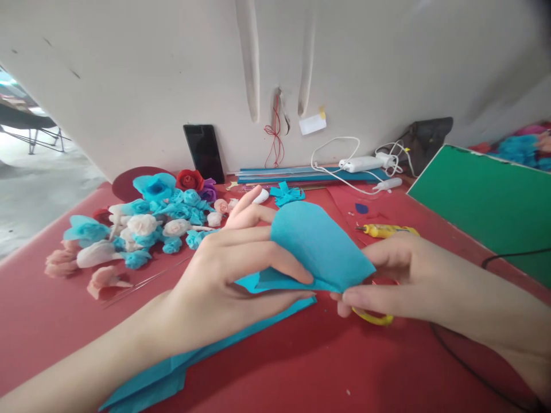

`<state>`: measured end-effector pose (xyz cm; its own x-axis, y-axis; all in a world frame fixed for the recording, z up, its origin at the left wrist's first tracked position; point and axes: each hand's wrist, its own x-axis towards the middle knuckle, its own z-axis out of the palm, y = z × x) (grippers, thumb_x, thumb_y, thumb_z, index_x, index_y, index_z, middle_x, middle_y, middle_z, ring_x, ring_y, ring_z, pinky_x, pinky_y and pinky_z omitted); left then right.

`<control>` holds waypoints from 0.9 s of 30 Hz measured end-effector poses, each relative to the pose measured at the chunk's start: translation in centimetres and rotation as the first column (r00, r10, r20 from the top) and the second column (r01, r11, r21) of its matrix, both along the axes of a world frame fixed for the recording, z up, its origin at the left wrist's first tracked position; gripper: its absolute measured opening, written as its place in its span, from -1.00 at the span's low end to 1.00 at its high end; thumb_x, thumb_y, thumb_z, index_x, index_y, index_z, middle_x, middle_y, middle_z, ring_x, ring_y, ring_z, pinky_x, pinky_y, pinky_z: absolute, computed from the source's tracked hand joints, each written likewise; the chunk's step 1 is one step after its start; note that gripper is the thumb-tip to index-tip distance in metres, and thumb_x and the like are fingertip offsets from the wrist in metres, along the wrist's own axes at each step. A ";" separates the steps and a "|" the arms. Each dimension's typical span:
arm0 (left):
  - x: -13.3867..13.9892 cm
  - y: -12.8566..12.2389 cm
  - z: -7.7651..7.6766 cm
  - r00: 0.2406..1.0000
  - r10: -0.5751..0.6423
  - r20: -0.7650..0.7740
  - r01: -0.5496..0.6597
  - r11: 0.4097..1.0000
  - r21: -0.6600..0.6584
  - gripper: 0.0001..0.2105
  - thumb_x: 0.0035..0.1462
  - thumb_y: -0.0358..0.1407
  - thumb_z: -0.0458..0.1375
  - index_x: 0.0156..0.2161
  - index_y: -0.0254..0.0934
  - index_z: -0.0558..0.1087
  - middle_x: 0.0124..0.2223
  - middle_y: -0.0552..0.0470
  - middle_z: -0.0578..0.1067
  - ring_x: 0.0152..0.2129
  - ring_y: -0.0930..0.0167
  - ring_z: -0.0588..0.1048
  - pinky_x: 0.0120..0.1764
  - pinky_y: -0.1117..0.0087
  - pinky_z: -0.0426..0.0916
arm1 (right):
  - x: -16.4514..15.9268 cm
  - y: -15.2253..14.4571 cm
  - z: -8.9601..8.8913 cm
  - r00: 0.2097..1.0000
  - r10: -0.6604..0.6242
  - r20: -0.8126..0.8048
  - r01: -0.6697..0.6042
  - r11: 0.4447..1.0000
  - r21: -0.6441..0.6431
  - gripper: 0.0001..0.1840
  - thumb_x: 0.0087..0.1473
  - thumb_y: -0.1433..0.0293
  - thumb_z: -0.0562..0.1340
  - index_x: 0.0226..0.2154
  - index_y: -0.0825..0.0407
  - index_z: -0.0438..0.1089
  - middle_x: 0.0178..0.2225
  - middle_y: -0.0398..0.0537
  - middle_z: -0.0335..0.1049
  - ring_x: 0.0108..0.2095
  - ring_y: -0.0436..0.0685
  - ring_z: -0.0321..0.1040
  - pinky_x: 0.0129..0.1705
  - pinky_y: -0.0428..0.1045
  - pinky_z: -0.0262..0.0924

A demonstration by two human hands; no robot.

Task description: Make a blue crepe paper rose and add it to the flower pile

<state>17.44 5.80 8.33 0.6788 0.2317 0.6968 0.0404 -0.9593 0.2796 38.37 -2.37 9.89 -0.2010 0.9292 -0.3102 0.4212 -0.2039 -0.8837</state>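
Right hand (pixel 400 281) covers part of the yellow loop (pixel 373 318); left hand (pixel 228 269) partly hides the blue strip (pixel 150 384); left edge crops the chair (pixel 26 123).

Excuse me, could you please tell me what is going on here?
A person is holding a rounded piece of blue paper in both hands: the left hand at its lower edge, the right hand at its right corner. More blue paper shows below the left forearm. Blue, white and pink flowers are heaped to the left on the red table.
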 end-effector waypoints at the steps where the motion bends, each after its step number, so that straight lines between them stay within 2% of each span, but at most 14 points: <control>1: 0.0 0.1 0.0 1.000 0.005 -0.007 -0.005 1.000 0.005 -0.83 -0.06 -0.50 0.30 -0.39 -0.24 0.42 -0.45 0.23 0.51 -0.43 0.55 0.44 -0.01 0.35 0.32 | -0.1 0.0 -0.1 1.000 -0.025 0.012 0.025 1.000 0.011 -0.83 -0.02 0.29 0.30 -0.56 -0.01 0.49 -0.63 -0.24 0.33 -0.57 -0.11 0.20 -0.51 -0.20 0.07; 4: 0.2 0.2 0.0 1.000 -0.001 -0.003 0.002 0.999 0.051 -0.86 -0.04 -0.50 0.28 -0.38 -0.26 0.43 -0.46 0.21 0.50 -0.36 0.52 0.43 -0.04 0.37 0.32 | 0.0 -0.1 -0.3 0.999 -0.045 0.018 0.045 0.999 0.017 -0.79 -0.01 0.27 0.28 -0.58 0.00 0.47 -0.63 -0.21 0.32 -0.57 -0.08 0.21 -0.50 -0.17 0.09; 6: 0.2 0.2 -0.1 1.000 -0.009 0.007 0.009 0.997 0.077 -0.89 -0.01 -0.48 0.26 -0.38 -0.27 0.44 -0.47 0.23 0.49 -0.39 0.54 0.42 -0.02 0.39 0.30 | 0.3 -0.1 -0.5 0.999 -0.025 0.035 0.025 1.000 0.001 -0.75 -0.02 0.21 0.27 -0.58 0.00 0.47 -0.63 -0.18 0.31 -0.57 -0.04 0.22 -0.50 -0.13 0.11; 10: 0.0 -0.1 -0.2 0.998 0.037 0.044 -0.038 0.999 0.019 -0.92 0.03 -0.40 0.25 -0.39 -0.22 0.43 -0.47 0.28 0.46 -0.37 0.57 0.41 0.15 0.40 0.15 | 1.1 0.0 -0.5 0.994 -0.008 0.106 0.007 1.000 0.006 -0.68 -0.04 0.13 0.28 -0.59 0.02 0.46 -0.63 -0.11 0.33 -0.56 0.03 0.25 -0.48 -0.08 0.16; 13: -0.1 -0.2 -0.2 0.998 0.051 0.047 -0.051 0.999 -0.006 -0.90 0.00 -0.41 0.27 -0.40 -0.20 0.43 -0.46 0.26 0.46 -0.30 0.53 0.42 0.20 0.32 0.11 | 1.7 0.0 -0.3 0.992 0.029 0.126 -0.030 1.000 0.004 -0.76 -0.03 0.18 0.28 -0.56 -0.02 0.47 -0.57 -0.11 0.40 -0.51 0.05 0.31 -0.46 -0.10 0.20; 17: 0.0 -0.1 0.0 0.997 0.064 0.035 -0.063 0.998 -0.012 -0.88 -0.03 -0.43 0.28 -0.42 -0.21 0.43 -0.46 0.22 0.49 -0.33 0.49 0.44 0.13 0.25 0.23 | 1.6 0.0 0.0 0.985 0.090 0.145 -0.098 0.994 0.043 -0.86 0.00 0.24 0.24 -0.49 -0.11 0.49 -0.51 -0.20 0.44 -0.48 0.02 0.35 -0.50 -0.16 0.19; 19: 0.1 -0.1 0.0 0.998 0.057 0.033 -0.057 0.998 -0.014 -0.88 -0.04 -0.43 0.29 -0.42 -0.21 0.42 -0.45 0.23 0.50 -0.32 0.49 0.44 0.14 0.24 0.22 | 1.2 0.0 0.1 0.987 0.073 0.143 -0.081 0.996 0.049 -0.88 0.01 0.25 0.25 -0.48 -0.12 0.49 -0.51 -0.24 0.44 -0.46 -0.02 0.35 -0.46 -0.19 0.20; 22: 0.1 -0.3 -0.2 0.999 0.043 0.022 -0.042 0.999 -0.005 -0.88 -0.02 -0.42 0.28 -0.40 -0.22 0.42 -0.40 0.26 0.52 -0.29 0.51 0.46 0.24 0.18 0.07 | 0.4 0.0 0.2 0.989 0.018 0.146 -0.023 0.999 0.036 -0.83 0.01 0.26 0.27 -0.54 -0.09 0.48 -0.55 -0.25 0.41 -0.49 -0.08 0.31 -0.45 -0.23 0.16; 24: -0.1 -0.3 -0.2 0.999 0.037 0.013 -0.037 0.999 0.013 -0.89 0.00 -0.41 0.27 -0.37 -0.21 0.42 -0.36 0.28 0.53 -0.28 0.53 0.47 0.28 0.17 -0.02 | 0.2 -0.1 0.1 0.989 -0.017 0.148 0.011 0.999 0.043 -0.80 0.00 0.25 0.27 -0.58 -0.06 0.46 -0.58 -0.22 0.39 -0.53 -0.08 0.28 -0.50 -0.21 0.14; 27: -0.2 -0.2 -0.1 0.999 0.049 0.021 -0.050 0.997 0.055 -0.89 0.02 -0.42 0.25 -0.36 -0.20 0.41 -0.34 0.28 0.53 -0.27 0.54 0.46 0.28 0.15 -0.02 | 0.5 -0.1 -0.1 0.994 -0.055 0.095 0.049 0.997 0.061 -0.78 0.00 0.23 0.25 -0.56 -0.02 0.45 -0.57 -0.18 0.39 -0.55 -0.03 0.27 -0.54 -0.15 0.14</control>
<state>17.24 5.63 8.24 0.6535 0.2258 0.7224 0.0837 -0.9702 0.2275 38.84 -2.50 9.74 -0.1236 0.9548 -0.2703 0.4951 -0.1767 -0.8507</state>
